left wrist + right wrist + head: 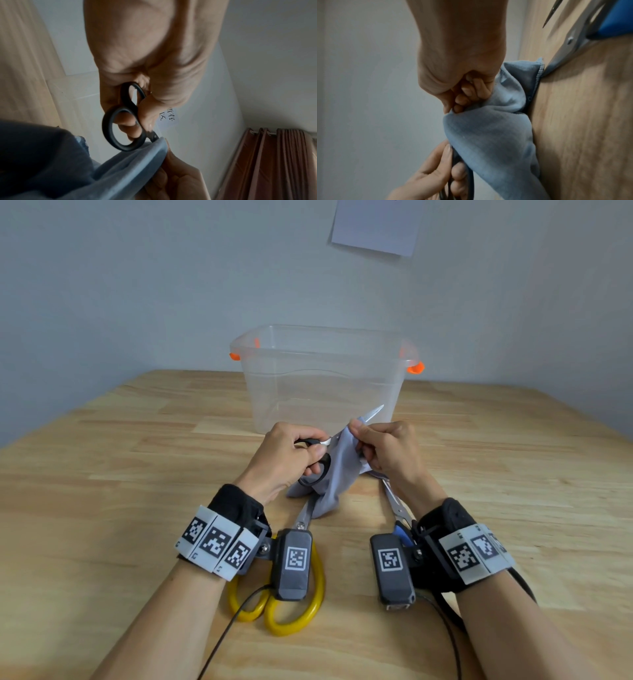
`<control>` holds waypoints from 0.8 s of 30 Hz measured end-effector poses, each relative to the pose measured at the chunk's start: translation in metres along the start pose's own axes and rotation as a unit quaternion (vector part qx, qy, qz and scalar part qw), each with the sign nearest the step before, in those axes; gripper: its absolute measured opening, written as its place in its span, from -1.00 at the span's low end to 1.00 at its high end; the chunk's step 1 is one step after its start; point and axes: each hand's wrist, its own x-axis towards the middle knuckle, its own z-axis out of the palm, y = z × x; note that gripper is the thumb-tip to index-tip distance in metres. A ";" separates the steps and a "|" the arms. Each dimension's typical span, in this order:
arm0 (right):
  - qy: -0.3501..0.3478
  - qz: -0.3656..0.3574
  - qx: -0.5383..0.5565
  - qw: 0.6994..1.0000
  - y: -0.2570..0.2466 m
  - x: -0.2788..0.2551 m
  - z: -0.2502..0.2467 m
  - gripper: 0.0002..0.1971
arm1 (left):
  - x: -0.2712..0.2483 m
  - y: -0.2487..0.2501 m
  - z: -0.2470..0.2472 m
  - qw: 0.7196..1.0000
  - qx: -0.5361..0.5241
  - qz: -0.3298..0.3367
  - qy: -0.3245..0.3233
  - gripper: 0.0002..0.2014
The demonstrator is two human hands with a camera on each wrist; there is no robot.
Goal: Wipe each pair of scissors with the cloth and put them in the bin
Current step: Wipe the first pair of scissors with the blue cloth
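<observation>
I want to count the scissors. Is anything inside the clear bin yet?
No scissors show inside the clear plastic bin; through its walls it looks empty. The blade tip of the black-handled scissors and the hands cover part of its lower front.

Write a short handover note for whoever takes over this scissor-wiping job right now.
Left hand: grips the black-handled scissors by the loops, above the table.
Right hand: pinches the blue-grey cloth around their blades; the tip pokes out toward the bin.
Clear plastic bin: nothing in it, so no pair is finished.
Yellow-handled scissors and blue-handled scissors lie on the wooden table, still to wipe.
Left: finish this pair, bin it, then the other two.
</observation>
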 end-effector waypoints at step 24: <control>0.014 0.000 0.027 1.000 -0.002 0.002 -0.002 -0.44 | -0.001 0.003 -0.002 1.000 -0.008 -0.009 0.003 -0.80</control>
